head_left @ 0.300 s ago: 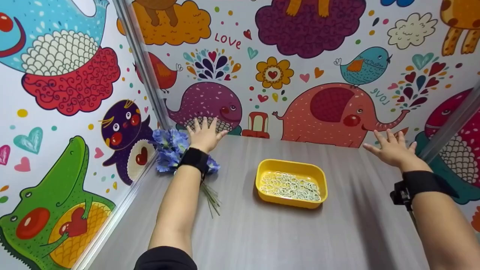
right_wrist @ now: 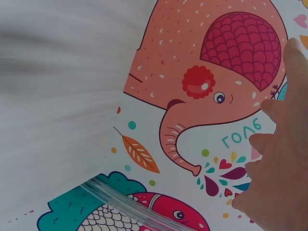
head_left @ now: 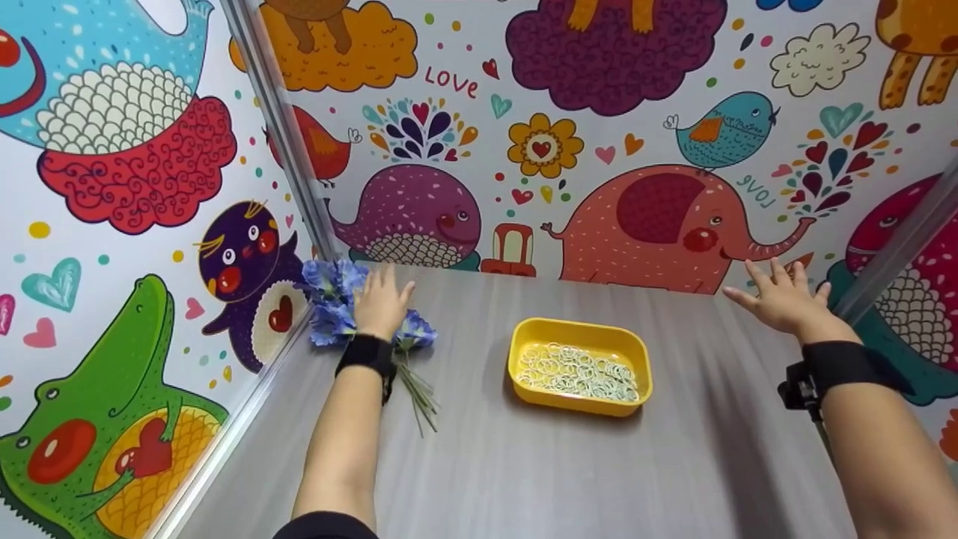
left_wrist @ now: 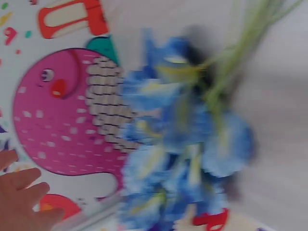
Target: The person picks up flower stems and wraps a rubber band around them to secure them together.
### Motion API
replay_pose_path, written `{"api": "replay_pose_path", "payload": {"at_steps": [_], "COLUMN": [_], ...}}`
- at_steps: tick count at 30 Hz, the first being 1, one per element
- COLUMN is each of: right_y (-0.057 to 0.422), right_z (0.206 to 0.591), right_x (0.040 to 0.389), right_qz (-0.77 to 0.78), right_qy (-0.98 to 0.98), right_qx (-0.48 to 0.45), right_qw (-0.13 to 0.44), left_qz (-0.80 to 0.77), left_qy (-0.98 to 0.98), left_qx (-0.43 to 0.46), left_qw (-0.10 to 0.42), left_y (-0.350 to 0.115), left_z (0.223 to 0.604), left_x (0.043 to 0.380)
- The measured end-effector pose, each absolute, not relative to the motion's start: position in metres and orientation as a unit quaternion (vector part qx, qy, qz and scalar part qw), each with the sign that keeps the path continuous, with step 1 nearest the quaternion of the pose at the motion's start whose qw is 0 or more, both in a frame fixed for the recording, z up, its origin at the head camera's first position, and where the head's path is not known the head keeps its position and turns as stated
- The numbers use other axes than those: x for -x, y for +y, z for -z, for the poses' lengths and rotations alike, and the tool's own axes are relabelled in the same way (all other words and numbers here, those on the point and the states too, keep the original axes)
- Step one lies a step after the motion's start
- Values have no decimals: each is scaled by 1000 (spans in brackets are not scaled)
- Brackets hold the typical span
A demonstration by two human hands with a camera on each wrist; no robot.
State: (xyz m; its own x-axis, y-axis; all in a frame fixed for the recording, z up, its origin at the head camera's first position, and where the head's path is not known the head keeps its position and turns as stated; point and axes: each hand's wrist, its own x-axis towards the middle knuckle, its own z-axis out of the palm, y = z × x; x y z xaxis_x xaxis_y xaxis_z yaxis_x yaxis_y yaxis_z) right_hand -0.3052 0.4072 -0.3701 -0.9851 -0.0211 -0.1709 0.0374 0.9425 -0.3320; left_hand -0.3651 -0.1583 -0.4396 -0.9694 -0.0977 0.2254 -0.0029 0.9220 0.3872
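A bunch of blue flowers (head_left: 327,303) with thin green stems (head_left: 419,397) lies at the table's left, by the side panel. Above the blooms, in the head view, is my left hand (head_left: 382,303) with its fingers extended; it holds nothing. In the left wrist view the blue blooms (left_wrist: 178,139) look blurred, and the left hand (left_wrist: 24,202) appears apart from them at the lower left. Out at the right, my right hand (head_left: 782,298) is spread wide and holds nothing. The right wrist view shows its fingers in front of the patterned wall.
A yellow tray (head_left: 580,406) holding many small pale rings (head_left: 584,374) stands mid-table. Cartoon-printed panels (head_left: 449,135) close off the back and the left side of the grey table (head_left: 479,464), with a clear strip along the left corner. Black straps circle both wrists.
My left hand has moved down and slightly left, from in front of the back wall to over the flowers. The right hand has stayed in place.
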Motion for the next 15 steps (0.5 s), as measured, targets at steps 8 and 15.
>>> {"api": "replay_pose_path", "payload": {"at_steps": [8, 15], "right_y": [409, 410], "right_z": [377, 379], "right_x": [305, 307], "right_qz": [158, 163], "right_qy": [983, 982], "right_qx": [-9, -6], "right_qw": [92, 98], "left_qz": [257, 291], "left_qy": [-920, -885], "left_qx": [-140, -236], "left_qw": [263, 277], "left_y": [-165, -161], "left_z": [505, 545], "left_x": [351, 340]}}
